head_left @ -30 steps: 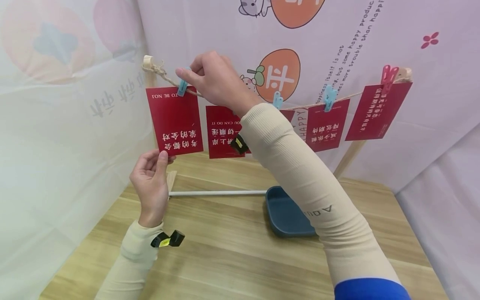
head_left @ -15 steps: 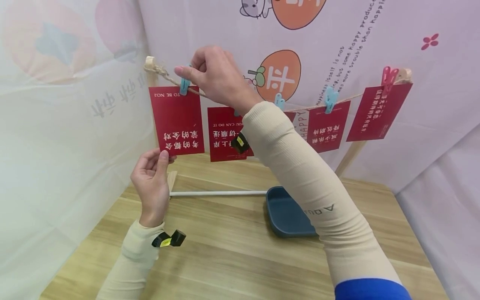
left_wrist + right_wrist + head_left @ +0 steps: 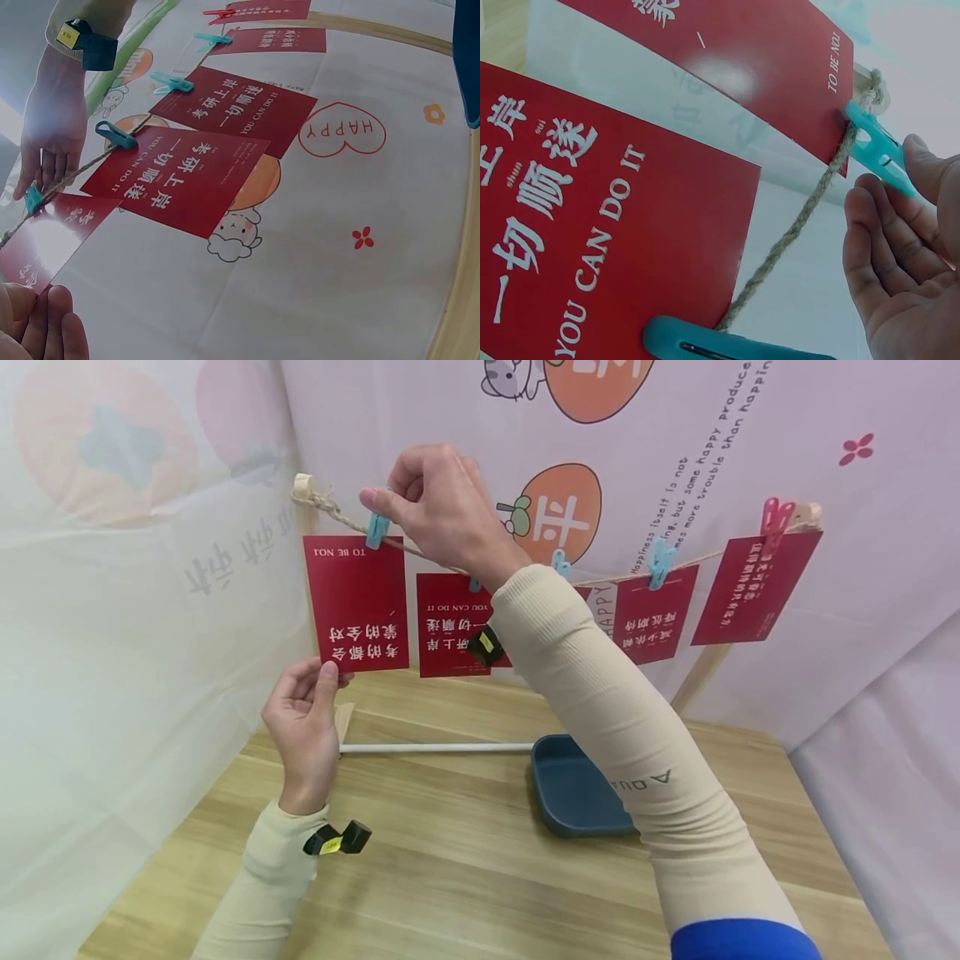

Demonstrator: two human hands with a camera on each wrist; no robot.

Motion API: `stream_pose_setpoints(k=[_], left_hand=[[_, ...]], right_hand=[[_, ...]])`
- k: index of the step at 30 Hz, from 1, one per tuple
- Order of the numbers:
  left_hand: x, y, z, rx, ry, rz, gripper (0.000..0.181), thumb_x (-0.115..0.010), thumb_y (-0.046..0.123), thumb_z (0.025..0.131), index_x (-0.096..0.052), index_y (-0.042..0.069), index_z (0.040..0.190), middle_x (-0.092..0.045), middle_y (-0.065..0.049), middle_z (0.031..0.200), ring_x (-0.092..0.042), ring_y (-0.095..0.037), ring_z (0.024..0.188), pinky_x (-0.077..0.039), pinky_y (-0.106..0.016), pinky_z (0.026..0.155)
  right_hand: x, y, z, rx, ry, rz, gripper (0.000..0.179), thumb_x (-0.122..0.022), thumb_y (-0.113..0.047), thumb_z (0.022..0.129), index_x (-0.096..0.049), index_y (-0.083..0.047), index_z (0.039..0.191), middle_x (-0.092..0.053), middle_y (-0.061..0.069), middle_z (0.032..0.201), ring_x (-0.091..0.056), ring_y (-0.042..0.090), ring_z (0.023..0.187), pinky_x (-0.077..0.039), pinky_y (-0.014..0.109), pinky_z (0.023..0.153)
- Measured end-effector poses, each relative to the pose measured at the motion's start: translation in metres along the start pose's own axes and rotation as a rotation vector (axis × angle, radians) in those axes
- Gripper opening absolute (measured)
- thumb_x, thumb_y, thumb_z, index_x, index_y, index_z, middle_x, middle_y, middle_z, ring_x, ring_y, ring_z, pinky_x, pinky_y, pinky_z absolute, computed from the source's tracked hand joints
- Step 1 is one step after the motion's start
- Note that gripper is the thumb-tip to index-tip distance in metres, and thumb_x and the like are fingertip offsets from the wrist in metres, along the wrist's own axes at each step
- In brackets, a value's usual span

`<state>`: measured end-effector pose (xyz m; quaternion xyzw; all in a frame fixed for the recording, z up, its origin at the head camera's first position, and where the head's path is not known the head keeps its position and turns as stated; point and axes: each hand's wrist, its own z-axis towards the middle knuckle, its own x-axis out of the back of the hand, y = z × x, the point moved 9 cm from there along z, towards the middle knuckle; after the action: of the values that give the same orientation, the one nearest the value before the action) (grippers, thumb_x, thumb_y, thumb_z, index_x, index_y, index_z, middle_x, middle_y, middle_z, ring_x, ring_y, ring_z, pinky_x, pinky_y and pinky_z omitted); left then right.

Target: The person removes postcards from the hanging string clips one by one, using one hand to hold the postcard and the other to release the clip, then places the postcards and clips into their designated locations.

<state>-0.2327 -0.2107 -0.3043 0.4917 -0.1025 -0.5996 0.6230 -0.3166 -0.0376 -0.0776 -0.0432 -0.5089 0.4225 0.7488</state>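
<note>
In the head view my left hand (image 3: 307, 718) pinches the lower corner of the leftmost red card (image 3: 356, 597) between thumb and fingers. My right hand (image 3: 450, 510) reaches across above it, thumb and fingers on the tail of a light-blue clothespin (image 3: 377, 529). That clothespin sits over the twine (image 3: 787, 236) at the card's top edge, seen closer in the right wrist view. Beside it hangs a second red card (image 3: 176, 176), lettered YOU CAN DO IT, under a teal clothespin (image 3: 116, 136). My right forearm hides part of the middle cards in the head view.
Further right, red cards (image 3: 656, 625) hang from blue clothespins and one from a pink-red clothespin (image 3: 777, 518). A wooden post (image 3: 303, 489) holds the twine's left end. On the wood-grain table (image 3: 450, 877) stand a blue tray (image 3: 570, 822) and a white rod (image 3: 442, 747).
The right hand, the clothespin and the top of the left card have shifted slightly right. The left hand keeps its hold on the card's corner, almost still.
</note>
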Motion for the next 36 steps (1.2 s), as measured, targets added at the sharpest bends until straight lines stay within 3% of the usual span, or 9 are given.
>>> stream_pose_setpoints(k=[19, 36], left_hand=[[0.001, -0.002, -0.002, 0.013, 0.001, 0.012, 0.006, -0.069, 0.006, 0.102, -0.071, 0.003, 0.107, -0.075, -0.004, 0.093, -0.074, -0.012, 0.085, -0.063, -0.021, 0.084], [0.003, -0.007, -0.003, 0.029, 0.008, 0.013, 0.006, -0.069, 0.006, 0.101, -0.071, 0.003, 0.107, -0.075, -0.002, 0.092, -0.074, -0.011, 0.084, -0.062, -0.021, 0.083]], right_hand=[[0.013, 0.000, -0.003, 0.065, 0.057, -0.062, 0.029, -0.071, -0.041, 0.102, -0.068, -0.014, 0.091, -0.065, -0.002, 0.085, -0.057, 0.009, 0.088, -0.049, 0.019, 0.080], [0.018, 0.002, -0.006, 0.059, 0.048, -0.050, 0.033, -0.071, -0.047, 0.100, -0.080, -0.015, 0.098, -0.075, -0.002, 0.090, -0.060, 0.006, 0.091, -0.049, 0.018, 0.085]])
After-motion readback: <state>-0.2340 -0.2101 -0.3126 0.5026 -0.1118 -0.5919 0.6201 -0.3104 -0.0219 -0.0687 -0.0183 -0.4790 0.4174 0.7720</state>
